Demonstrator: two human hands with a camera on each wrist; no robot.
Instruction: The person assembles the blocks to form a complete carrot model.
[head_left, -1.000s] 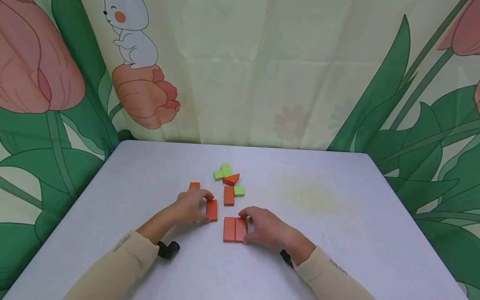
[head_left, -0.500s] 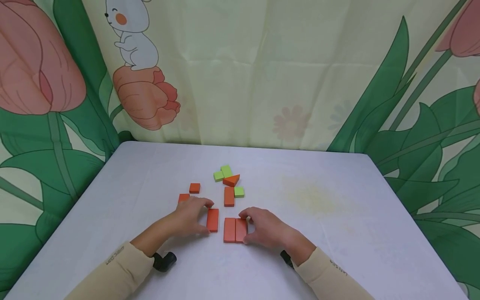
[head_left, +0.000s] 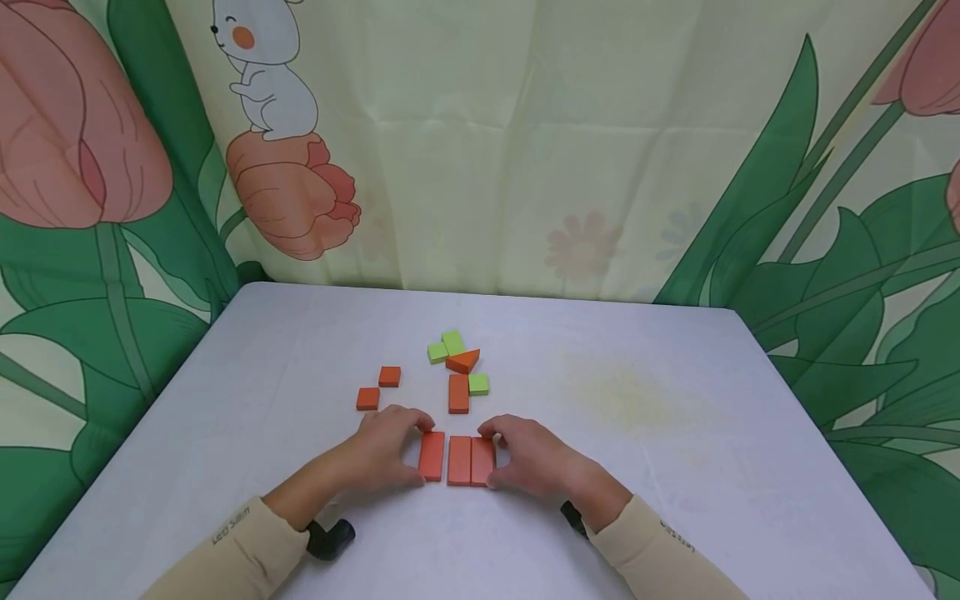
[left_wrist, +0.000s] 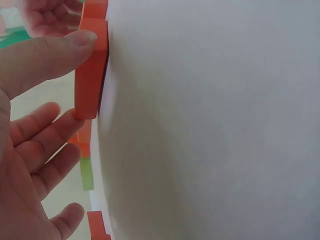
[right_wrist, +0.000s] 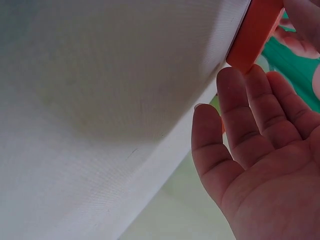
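Alignment of three flat red blocks [head_left: 459, 461] appears to be the step in hand, midway between the left and right edges of the counter [head_left: 750, 450]. Two of them are laid side by side, touching; the third, a single block [head_left: 431, 457], is held just to their left, slightly slanted, with a narrow gap between. It is clamped at its far and near ends by fingers of the left hand [head_left: 382, 450]. The outer block of the pair [head_left: 482, 461] is clamped likewise by the right hand [head_left: 536, 454]. For the gap to be closed, a short push rightward seems called for, with the single block squared and the pair kept steady.

Toward the far edge, a loose cluster is formed by an oblong red block [head_left: 458, 393], an orange triangular block [head_left: 462, 361], two green blocks [head_left: 453, 341] and a third green block [head_left: 478, 384]. Toward the far left corner, two small red blocks [head_left: 389, 377] are set apart.

The counter is covered in white, marked by a yellowish stain [head_left: 630, 396] toward the far right corner. Behind it, a pale curtain [head_left: 480, 167] is hung, printed with tulips [head_left: 82, 117] and a white cartoon animal [head_left: 273, 96].
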